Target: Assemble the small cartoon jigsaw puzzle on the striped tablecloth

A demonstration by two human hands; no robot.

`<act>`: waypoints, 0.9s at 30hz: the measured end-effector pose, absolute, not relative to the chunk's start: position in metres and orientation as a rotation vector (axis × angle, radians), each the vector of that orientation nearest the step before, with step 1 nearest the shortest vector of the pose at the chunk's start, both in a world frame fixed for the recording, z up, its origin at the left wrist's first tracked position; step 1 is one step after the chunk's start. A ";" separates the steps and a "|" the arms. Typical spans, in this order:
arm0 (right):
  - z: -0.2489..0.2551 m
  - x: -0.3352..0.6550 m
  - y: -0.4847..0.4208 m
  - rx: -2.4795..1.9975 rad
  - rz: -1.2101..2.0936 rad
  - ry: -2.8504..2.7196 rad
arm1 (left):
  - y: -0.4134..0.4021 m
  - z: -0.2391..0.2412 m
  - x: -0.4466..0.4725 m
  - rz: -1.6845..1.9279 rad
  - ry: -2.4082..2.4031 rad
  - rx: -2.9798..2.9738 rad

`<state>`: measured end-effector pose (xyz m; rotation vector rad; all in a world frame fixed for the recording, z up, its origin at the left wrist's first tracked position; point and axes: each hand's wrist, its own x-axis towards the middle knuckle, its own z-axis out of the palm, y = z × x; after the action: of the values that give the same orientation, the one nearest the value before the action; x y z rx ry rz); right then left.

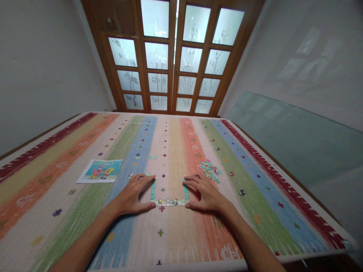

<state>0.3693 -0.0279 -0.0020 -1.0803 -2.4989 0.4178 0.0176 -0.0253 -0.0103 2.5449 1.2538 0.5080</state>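
A partly joined jigsaw border (170,202) lies on the striped mat (176,151), shaped like a U with a bottom strip and two short side strips. My left hand (134,194) lies flat with fingers stretched out against the left side strip. My right hand (202,192) lies flat the same way against the right side strip. Neither hand holds a piece. A heap of loose puzzle pieces (210,169) sits just beyond my right hand. A cartoon reference picture (100,170) lies to the left of my left hand.
A few stray pieces (153,156) lie farther up the mat. Wooden doors with frosted glass panes (172,56) stand behind the table. A large glass sheet (297,139) leans against the right wall beside the table's right edge.
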 end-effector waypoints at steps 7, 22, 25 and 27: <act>-0.001 0.369 -0.028 -1.077 0.411 -2.498 | -0.026 -0.010 0.017 0.490 1.251 2.558; 0.000 0.368 -0.027 -1.128 0.453 -2.520 | -0.027 -0.009 0.019 0.426 1.304 2.534; -0.001 0.368 -0.027 -1.120 0.451 -2.512 | -0.027 -0.009 0.019 0.417 1.297 2.536; -0.001 0.368 -0.027 -1.119 0.449 -2.505 | -0.027 -0.009 0.018 0.413 1.298 2.532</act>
<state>0.3680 -0.0269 -0.0014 -1.1189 -2.5047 0.4494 0.0180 -0.0269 -0.0086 2.5320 1.2982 0.4132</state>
